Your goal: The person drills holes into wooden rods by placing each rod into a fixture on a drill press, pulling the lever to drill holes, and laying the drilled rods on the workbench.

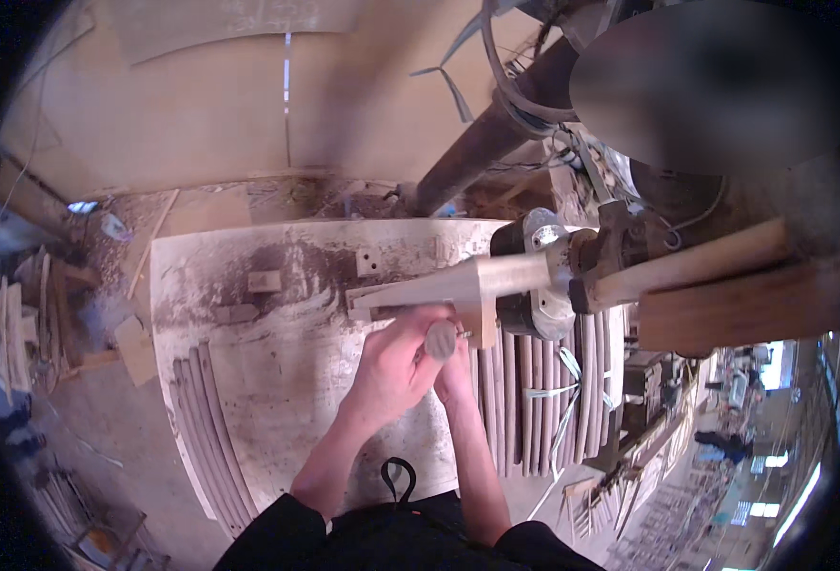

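Observation:
My left hand point(396, 360) is closed around a round wooden rod point(441, 341), whose pale end faces up at me. Close against it is my right hand point(453, 376), partly hidden behind the rod and the left hand; its fingers do not show clearly enough to tell their grip. Just beyond both hands lies a long tapered wooden piece point(420, 293), meeting an upright wooden block point(488, 305). A small metal tip point(465, 334) shows between the rod and that block. To the right of the block stands a metal machine head point(539, 276).
The worktable point(296, 371) is pale and dusty. Wooden rods point(212, 428) lie at its left edge, and a strap-tied bundle of rods point(534, 400) is at the right. Small wood blocks point(265, 281) sit toward the back. A dark post point(496, 133) leans behind; a thick plank point(739, 309) juts in at right.

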Demonstrator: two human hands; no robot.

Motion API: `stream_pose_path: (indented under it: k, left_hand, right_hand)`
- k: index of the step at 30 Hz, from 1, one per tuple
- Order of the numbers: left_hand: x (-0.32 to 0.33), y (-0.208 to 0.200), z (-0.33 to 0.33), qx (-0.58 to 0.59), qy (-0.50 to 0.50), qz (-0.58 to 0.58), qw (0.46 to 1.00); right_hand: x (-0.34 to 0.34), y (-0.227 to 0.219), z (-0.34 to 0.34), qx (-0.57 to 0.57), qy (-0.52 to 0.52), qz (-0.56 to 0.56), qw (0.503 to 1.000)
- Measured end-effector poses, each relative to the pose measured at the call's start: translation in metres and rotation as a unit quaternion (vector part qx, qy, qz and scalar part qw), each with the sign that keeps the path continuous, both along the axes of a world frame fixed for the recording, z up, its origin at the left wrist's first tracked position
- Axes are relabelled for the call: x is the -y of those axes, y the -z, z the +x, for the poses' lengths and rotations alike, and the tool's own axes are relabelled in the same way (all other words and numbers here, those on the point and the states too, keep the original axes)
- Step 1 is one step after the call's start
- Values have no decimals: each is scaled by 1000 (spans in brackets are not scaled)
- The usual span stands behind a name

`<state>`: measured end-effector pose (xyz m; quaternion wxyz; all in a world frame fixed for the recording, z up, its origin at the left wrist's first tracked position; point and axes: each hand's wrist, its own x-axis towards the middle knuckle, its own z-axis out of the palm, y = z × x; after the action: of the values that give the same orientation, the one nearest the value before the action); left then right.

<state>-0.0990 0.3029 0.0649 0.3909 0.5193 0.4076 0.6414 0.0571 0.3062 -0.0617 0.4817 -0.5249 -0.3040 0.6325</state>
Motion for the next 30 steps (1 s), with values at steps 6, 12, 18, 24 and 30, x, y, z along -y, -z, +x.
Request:
stream_pose_path:
  k: [6,12,18,24,30]
  left_hand:
    - [6,6,2,-54,-51,34,997]
    - [28,56,4,-73,-3,-26,997]
    - [21,46,9,-94,-57,61,992]
    - [27,54,11,-104,-62,59,991]
    - [41,57,13,-102,-38,11,994]
  right_hand:
    - [8,29,21,-38,8,-63,997]
    - [6,11,-4,-61,8,-93,994]
    - [7,15,8,-80,-5,-83,993]
    - [6,11,1,-20,31,-103,994]
    - [12,23,12,-74,-7,-96,993]
